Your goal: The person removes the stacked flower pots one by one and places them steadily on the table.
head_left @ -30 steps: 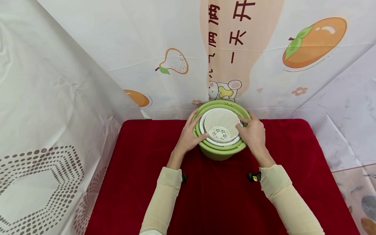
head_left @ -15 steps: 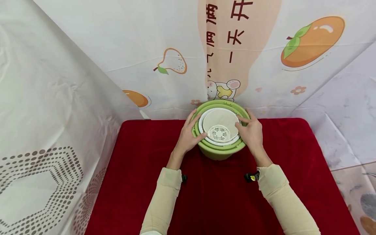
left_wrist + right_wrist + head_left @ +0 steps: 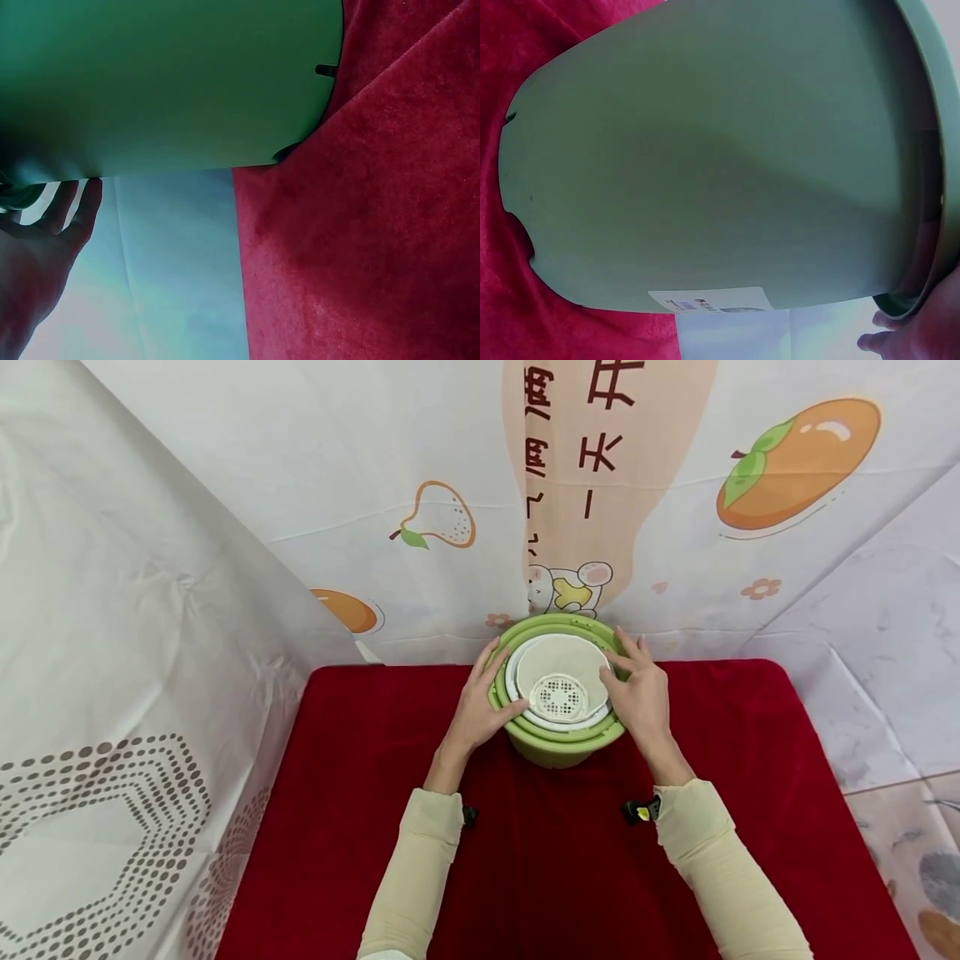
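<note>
A stack of nested flower pots stands upright at the back of the table. The outer green pot (image 3: pixel 555 755) carries another green rim inside it, then a white pot (image 3: pixel 512 681). Innermost is a cream pot (image 3: pixel 558 657) with a perforated bottom. My left hand (image 3: pixel 477 706) grips the left side of the green pot, fingers outside, thumb over the rims. My right hand (image 3: pixel 641 697) pinches the right edge of the cream pot between thumb and index finger; its other fingers extend past the green rim. In the right wrist view, the green pot (image 3: pixel 705 165) shows a paper label (image 3: pixel 712 299).
A red velvet cloth (image 3: pixel 555 877) covers the table. Right behind the pots hangs a white curtain (image 3: pixel 337 460) printed with fruit and lettering. Another pale sheet (image 3: pixel 187 635) hangs along the left side, and a marble-patterned one (image 3: pixel 877 635) on the right.
The fingers of my right hand have spread and shifted up along the green rim. The cream pot has tilted slightly inside the stack. My left hand keeps its grip.
</note>
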A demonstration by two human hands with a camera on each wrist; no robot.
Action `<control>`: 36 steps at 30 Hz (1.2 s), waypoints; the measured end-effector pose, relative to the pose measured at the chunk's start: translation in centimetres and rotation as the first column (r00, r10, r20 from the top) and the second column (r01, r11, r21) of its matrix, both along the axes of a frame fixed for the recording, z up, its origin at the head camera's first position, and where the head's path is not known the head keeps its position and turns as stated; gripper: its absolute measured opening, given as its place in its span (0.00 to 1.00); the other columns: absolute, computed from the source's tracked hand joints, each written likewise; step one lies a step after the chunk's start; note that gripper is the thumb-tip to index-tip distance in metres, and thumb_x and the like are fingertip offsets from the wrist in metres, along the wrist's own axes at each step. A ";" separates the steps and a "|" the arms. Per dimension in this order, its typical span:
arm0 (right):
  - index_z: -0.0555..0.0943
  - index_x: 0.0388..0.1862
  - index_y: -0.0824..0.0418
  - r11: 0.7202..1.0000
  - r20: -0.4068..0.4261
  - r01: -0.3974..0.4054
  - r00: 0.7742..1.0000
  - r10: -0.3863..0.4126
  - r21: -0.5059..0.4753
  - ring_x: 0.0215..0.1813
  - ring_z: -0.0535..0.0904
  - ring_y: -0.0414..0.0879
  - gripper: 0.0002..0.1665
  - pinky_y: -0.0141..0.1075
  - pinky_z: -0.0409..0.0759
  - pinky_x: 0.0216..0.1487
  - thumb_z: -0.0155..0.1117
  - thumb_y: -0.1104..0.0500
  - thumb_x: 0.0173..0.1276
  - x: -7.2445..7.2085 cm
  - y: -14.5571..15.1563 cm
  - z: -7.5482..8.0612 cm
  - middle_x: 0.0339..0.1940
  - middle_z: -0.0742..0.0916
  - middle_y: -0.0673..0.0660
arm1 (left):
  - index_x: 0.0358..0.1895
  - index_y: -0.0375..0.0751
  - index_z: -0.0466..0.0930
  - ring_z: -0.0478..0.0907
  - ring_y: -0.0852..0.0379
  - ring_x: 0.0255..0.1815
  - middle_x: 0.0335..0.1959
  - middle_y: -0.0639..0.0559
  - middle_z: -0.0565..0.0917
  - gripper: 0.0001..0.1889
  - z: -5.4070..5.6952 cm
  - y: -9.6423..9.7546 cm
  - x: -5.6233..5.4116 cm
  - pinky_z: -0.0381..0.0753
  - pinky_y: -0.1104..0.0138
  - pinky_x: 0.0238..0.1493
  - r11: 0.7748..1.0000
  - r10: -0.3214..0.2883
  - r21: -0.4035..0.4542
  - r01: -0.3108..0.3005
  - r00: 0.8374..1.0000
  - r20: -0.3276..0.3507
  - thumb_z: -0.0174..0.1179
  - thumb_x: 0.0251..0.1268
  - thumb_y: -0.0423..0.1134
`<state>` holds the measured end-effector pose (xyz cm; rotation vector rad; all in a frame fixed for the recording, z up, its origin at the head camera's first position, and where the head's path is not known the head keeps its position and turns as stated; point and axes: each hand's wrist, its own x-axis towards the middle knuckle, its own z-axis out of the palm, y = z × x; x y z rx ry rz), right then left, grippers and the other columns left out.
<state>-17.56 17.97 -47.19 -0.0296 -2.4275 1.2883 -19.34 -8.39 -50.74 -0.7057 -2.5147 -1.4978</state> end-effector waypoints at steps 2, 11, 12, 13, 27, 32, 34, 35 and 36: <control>0.86 0.50 0.68 1.000 -0.013 -0.004 1.000 0.004 -0.003 0.74 0.62 0.61 0.16 0.50 0.64 0.72 0.66 0.66 0.63 -0.1 0.0 0.0 0.67 0.78 0.55 | 0.77 0.44 0.61 0.50 0.56 0.78 0.80 0.53 0.51 0.51 0.0 0.0 0.0 0.62 0.46 0.71 1.000 0.004 -0.003 -0.004 1.000 -0.003 0.61 0.55 0.71; 0.87 0.52 0.63 0.999 0.006 -0.003 1.000 0.003 -0.033 0.71 0.67 0.62 0.15 0.58 0.49 0.76 0.66 0.64 0.66 -0.4 0.2 -0.1 0.37 0.89 0.67 | 0.78 0.43 0.59 0.50 0.57 0.79 0.80 0.53 0.51 0.53 -0.2 -0.1 0.1 0.63 0.48 0.71 1.000 0.025 0.006 -0.025 1.000 -0.017 0.57 0.55 0.75; 0.87 0.52 0.63 1.000 0.007 0.002 1.000 -0.002 -0.029 0.71 0.69 0.62 0.15 0.59 0.48 0.76 0.66 0.64 0.66 -0.4 0.2 -0.2 0.33 0.88 0.68 | 0.78 0.43 0.58 0.50 0.57 0.79 0.80 0.54 0.51 0.53 -0.2 -0.1 0.1 0.63 0.48 0.71 1.000 0.026 0.008 -0.026 0.999 -0.018 0.57 0.56 0.75; 0.87 0.51 0.63 1.000 0.009 0.006 1.000 -0.006 -0.027 0.70 0.70 0.61 0.15 0.59 0.47 0.76 0.65 0.64 0.66 -0.5 0.2 -0.2 0.30 0.88 0.69 | 0.78 0.43 0.58 0.50 0.57 0.79 0.80 0.54 0.51 0.53 -0.3 -0.1 0.1 0.63 0.49 0.71 1.000 0.027 0.011 -0.027 0.999 -0.019 0.57 0.56 0.75; 0.88 0.49 0.61 0.995 -0.127 0.036 0.992 -0.025 0.090 0.37 0.87 0.58 0.15 0.53 0.36 0.78 0.64 0.66 0.65 -0.3 -0.5 0.8 0.26 0.89 0.64 | 0.79 0.44 0.55 0.48 0.57 0.79 0.81 0.53 0.50 0.50 -0.3 0.0 0.2 0.61 0.49 0.72 0.999 0.007 0.041 -0.007 1.000 -0.003 0.66 0.58 0.62; 0.88 0.50 0.60 0.994 -0.119 0.027 0.993 -0.015 0.103 0.07 0.61 0.42 0.14 0.52 0.44 0.78 0.63 0.65 0.67 -0.2 -0.5 1.3 0.04 0.73 0.53 | 0.79 0.44 0.53 0.48 0.58 0.79 0.81 0.54 0.50 0.51 -0.3 0.0 0.2 0.61 0.50 0.72 0.998 0.011 0.055 -0.012 1.000 0.005 0.66 0.58 0.63; 0.89 0.49 0.60 0.994 -0.122 0.025 0.992 -0.012 0.102 0.07 0.61 0.38 0.14 0.52 0.47 0.78 0.64 0.65 0.67 -0.2 -0.6 1.4 0.04 0.73 0.51 | 0.79 0.44 0.52 0.47 0.58 0.79 0.81 0.55 0.50 0.52 -0.3 0.0 0.2 0.61 0.50 0.72 0.998 0.013 0.055 -0.014 1.000 0.002 0.65 0.58 0.65; 0.89 0.49 0.60 0.995 -0.126 0.025 0.992 -0.012 0.101 0.07 0.61 0.37 0.14 0.52 0.48 0.78 0.64 0.65 0.66 -0.2 -0.6 1.4 0.04 0.73 0.51 | 0.79 0.44 0.52 0.48 0.58 0.79 0.81 0.54 0.50 0.52 -0.3 0.0 0.2 0.61 0.50 0.72 0.998 0.011 0.059 -0.011 1.000 -0.001 0.65 0.58 0.65; 0.89 0.49 0.61 0.995 -0.129 0.024 0.992 -0.011 0.102 0.07 0.61 0.38 0.14 0.52 0.49 0.78 0.64 0.66 0.66 -0.2 -0.6 1.5 0.03 0.73 0.51 | 0.79 0.44 0.52 0.47 0.57 0.79 0.81 0.53 0.50 0.51 -0.3 0.0 0.2 0.61 0.50 0.73 0.998 0.009 0.065 -0.009 1.000 -0.001 0.66 0.58 0.63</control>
